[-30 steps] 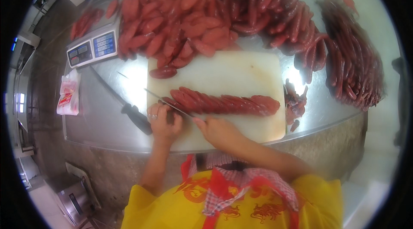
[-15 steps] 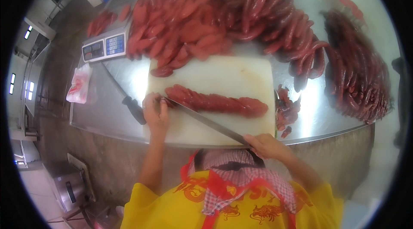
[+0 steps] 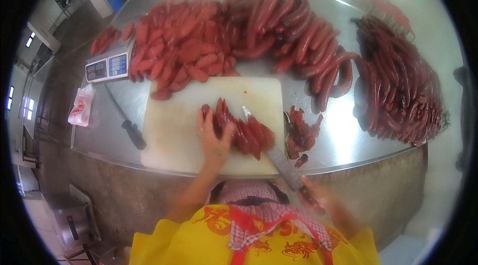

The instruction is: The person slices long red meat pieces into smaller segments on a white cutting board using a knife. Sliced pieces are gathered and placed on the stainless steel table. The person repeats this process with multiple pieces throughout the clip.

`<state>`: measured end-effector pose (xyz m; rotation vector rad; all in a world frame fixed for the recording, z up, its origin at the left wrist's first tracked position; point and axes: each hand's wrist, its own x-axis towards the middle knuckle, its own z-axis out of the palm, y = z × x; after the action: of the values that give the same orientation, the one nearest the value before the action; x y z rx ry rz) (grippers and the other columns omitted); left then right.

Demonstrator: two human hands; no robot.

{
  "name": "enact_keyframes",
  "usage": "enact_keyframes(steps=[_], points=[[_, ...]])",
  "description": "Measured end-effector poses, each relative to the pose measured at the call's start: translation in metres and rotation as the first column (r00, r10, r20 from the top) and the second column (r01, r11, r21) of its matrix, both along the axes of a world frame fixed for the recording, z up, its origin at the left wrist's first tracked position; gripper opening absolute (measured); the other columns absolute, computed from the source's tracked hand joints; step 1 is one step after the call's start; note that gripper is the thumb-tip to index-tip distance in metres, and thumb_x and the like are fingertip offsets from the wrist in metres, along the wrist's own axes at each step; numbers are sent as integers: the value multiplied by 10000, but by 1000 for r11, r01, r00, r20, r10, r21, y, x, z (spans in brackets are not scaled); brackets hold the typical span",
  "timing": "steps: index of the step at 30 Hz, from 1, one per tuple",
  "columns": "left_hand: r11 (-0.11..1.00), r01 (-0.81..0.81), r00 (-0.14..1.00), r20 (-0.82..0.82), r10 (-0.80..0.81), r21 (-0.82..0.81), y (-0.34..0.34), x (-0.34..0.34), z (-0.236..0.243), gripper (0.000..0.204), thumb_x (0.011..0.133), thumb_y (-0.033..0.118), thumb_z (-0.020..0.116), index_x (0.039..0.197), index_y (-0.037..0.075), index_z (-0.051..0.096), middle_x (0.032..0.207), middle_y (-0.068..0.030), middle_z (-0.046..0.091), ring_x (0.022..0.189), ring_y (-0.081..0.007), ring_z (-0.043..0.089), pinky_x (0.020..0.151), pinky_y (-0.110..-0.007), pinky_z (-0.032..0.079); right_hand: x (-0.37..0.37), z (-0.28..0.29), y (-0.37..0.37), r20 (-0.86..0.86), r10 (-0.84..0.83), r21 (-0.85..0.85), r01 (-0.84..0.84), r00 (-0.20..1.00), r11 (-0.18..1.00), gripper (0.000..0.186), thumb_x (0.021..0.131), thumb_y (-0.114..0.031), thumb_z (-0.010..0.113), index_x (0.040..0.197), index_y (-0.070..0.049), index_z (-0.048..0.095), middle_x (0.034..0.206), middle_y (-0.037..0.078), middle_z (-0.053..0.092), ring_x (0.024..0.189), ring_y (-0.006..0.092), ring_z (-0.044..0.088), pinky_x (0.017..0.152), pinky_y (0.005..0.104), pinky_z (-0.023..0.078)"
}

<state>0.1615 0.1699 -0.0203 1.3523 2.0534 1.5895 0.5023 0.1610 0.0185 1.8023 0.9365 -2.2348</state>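
Note:
On the white cutting board point(image 3: 172, 120) lies a slanted row of dark red sausage slices point(image 3: 244, 135). My left hand point(image 3: 215, 143) is closed around the row's left end, fingers and thumb on either side of the slices. My right hand point(image 3: 317, 198) grips a long knife point(image 3: 283, 165) by its handle, near the table's front edge. The blade points up and left and passes under or behind the slices at the row's right end. Its tip shows just beyond them. My right hand is slightly blurred.
Behind the board are a heap of cut slices point(image 3: 184, 36) and whole sausages point(image 3: 279, 21). More sausages point(image 3: 398, 80) hang over the right side. Scraps point(image 3: 301, 133) lie right of the board. A second knife point(image 3: 132, 133), a plastic bag point(image 3: 81, 105) and a scale point(image 3: 107, 67) are left.
The row of slices has become shorter and more slanted. My left hand has moved right onto its end. My right hand has drawn the knife lower and right, its blade now at the row's right end.

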Motion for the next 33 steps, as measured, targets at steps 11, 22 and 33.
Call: enact_keyframes(steps=[11,22,33], points=[[960,-209,974,-48,222,186,73,-53,32,902,736,319,812,1426,-35,351,1516,-332,218,1418,-438,244,1155,-454,220,-160,55,90,5,362,415,-331,932,847,803,921,-741,307,667,-15,538,498,59,493,358,158,458,340,287,355],[946,217,973,-128,-191,240,142,-150,59,501,893,279,670,1249,-38,515,1223,-232,571,1187,-378,520,1001,-437,420,-208,90,166,-13,-1,697,10,1000,717,703,955,-660,368,753,-12,551,524,46,496,396,144,472,366,293,372],[341,847,137,-453,-881,-407,132,8,-17,372,937,286,568,1220,45,541,1189,-191,585,1116,-376,558,972,-475,434,-134,80,93,-100,-420,660,376,902,651,702,954,-671,373,768,-21,561,541,43,521,410,137,486,387,266,386]])
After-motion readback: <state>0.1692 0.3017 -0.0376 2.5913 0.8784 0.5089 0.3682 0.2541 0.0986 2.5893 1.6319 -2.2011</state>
